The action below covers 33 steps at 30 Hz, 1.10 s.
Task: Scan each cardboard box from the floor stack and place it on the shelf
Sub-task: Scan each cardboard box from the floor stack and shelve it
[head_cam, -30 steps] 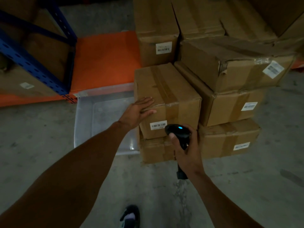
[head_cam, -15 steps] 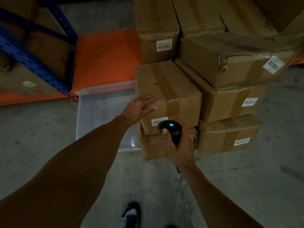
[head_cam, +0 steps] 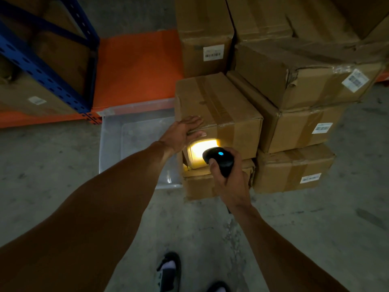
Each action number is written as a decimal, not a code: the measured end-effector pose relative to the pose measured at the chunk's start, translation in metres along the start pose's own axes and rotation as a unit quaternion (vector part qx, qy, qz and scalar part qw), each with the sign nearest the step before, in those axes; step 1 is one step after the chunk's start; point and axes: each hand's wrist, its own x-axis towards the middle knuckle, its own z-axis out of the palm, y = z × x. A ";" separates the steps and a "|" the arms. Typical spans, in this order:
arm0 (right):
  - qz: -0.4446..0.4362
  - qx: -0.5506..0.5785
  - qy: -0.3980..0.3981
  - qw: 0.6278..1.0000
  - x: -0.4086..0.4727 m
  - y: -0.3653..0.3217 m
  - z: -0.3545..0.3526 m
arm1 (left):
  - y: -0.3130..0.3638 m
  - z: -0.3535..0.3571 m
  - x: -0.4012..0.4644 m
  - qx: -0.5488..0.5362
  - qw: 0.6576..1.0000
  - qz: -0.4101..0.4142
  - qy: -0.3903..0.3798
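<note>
A taped cardboard box point(head_cam: 216, 108) tops the nearest floor stack, resting on a lower box point(head_cam: 197, 184). My left hand point(head_cam: 183, 131) lies flat on its near left top corner, fingers spread, holding nothing. My right hand point(head_cam: 229, 178) grips a black barcode scanner point(head_cam: 219, 160) with a blue light, held close to the box's front face. A bright yellow glow point(head_cam: 202, 148) from the scanner covers the spot where the box's label sits. To the right stand several more labelled boxes point(head_cam: 299, 127).
A clear plastic bin point(head_cam: 111, 144) sits on the concrete floor left of the stack. Behind it lies an orange shelf deck point(head_cam: 136, 66) with a blue rack upright point(head_cam: 42, 66) and boxes stored at left. My feet point(head_cam: 168, 270) show at the bottom.
The scanner has moved closer to the box's front and its beam now lights up the label area. My left hand has stayed on the box corner.
</note>
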 end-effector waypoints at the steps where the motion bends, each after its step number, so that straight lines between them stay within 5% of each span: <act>1: 0.002 0.002 0.003 1.000 0.000 0.000 0.000 | 0.000 0.000 0.000 -0.001 1.000 0.000 -0.001; 33: -0.018 -0.009 0.073 0.997 0.039 -0.033 -0.036 | 0.001 -0.008 0.002 0.013 0.998 -0.022 -0.062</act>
